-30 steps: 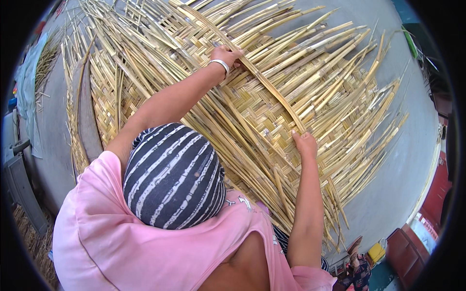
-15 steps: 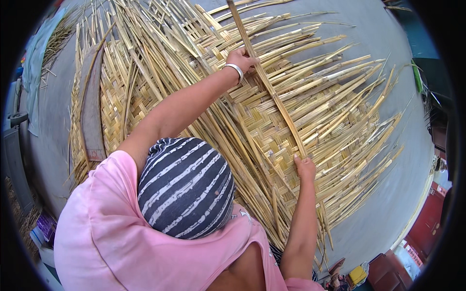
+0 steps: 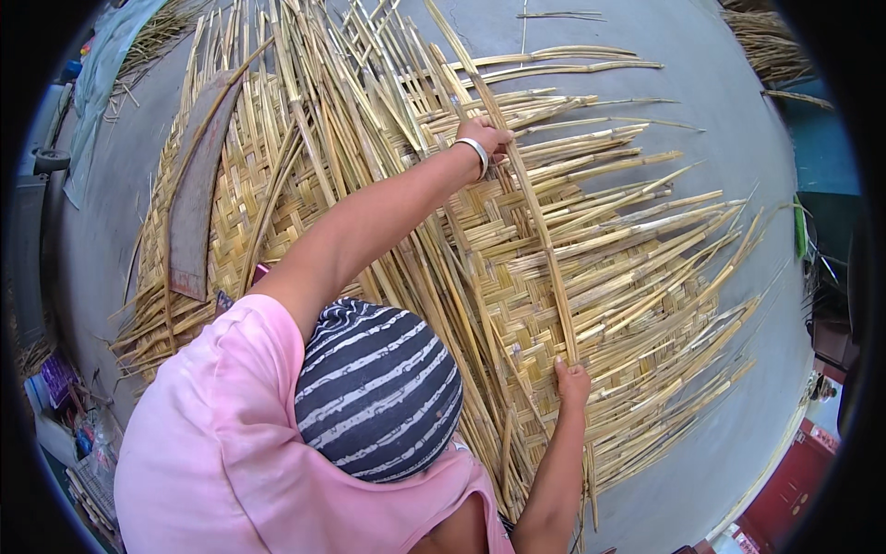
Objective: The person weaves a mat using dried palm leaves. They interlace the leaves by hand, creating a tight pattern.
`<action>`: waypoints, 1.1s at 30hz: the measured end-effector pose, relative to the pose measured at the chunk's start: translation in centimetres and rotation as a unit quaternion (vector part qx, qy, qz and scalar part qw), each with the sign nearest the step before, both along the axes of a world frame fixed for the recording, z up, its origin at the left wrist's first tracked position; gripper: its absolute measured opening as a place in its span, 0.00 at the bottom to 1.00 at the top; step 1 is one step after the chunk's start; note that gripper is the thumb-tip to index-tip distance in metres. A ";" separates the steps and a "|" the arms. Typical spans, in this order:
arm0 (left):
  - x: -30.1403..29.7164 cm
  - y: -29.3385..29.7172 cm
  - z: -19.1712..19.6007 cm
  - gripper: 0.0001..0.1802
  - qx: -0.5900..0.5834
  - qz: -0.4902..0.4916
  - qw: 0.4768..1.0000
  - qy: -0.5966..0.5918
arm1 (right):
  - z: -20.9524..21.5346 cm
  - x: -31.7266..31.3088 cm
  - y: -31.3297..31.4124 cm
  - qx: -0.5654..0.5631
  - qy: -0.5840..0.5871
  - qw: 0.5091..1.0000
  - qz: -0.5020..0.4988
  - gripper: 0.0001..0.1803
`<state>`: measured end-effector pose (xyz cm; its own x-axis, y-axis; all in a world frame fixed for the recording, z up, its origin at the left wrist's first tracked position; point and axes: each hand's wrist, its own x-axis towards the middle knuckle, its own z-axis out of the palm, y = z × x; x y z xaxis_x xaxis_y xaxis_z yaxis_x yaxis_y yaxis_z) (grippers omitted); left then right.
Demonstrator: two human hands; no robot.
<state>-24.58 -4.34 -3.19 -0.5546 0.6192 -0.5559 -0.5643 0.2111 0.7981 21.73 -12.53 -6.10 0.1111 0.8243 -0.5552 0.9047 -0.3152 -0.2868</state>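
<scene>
My left hand (image 3: 484,137), with a silver bangle at the wrist, is closed around the upper part of a long split reed strip (image 3: 537,222). Lower down, my right hand (image 3: 572,379) pinches the same strip near its near end, thumb on top. The strip slants over the right part of a woven reed mat (image 3: 517,300), whose loose ends fan out to the right. Whether the strip rests on the weave along its length, I cannot tell. Many long loose reeds (image 3: 337,120) run in a bundle across the mat, left of my hands and partly under my left arm.
A curved, worn board (image 3: 196,198) lies on the mat's left part. The mat sits on a grey floor (image 3: 711,102). Pale blue sheeting (image 3: 92,102) is at the far left, more reed stalks (image 3: 766,42) at the far right, and a red cabinet (image 3: 784,485) at the lower right.
The view has shifted, so mat and board sit lower or further right in it. Both hands keep hold of the strip; they appear lower in the picture, the right hand more so.
</scene>
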 end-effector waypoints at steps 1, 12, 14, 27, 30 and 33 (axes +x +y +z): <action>-1.2 0.3 0.1 0.07 -0.002 0.011 1.000 -0.019 | -0.1 -0.1 0.0 0.001 0.006 1.000 0.007 0.29; -12.9 4.6 1.3 0.06 0.012 0.144 0.988 -0.059 | -0.6 0.7 -0.2 0.026 0.035 0.999 0.004 0.28; -15.2 4.8 2.2 0.08 0.034 0.166 0.985 -0.039 | -0.2 0.3 -0.2 0.030 0.036 0.999 0.010 0.28; -15.2 5.7 19.6 0.09 0.254 0.122 0.959 0.037 | -1.0 0.8 -0.6 0.049 0.015 0.999 0.017 0.27; -9.6 4.8 25.5 0.10 0.264 0.020 0.945 0.190 | 0.1 0.4 -0.6 0.052 -0.019 0.998 0.042 0.27; -1.3 4.0 28.4 0.11 0.299 -0.118 0.873 0.366 | 2.9 -0.5 0.1 0.022 -0.042 0.991 0.125 0.27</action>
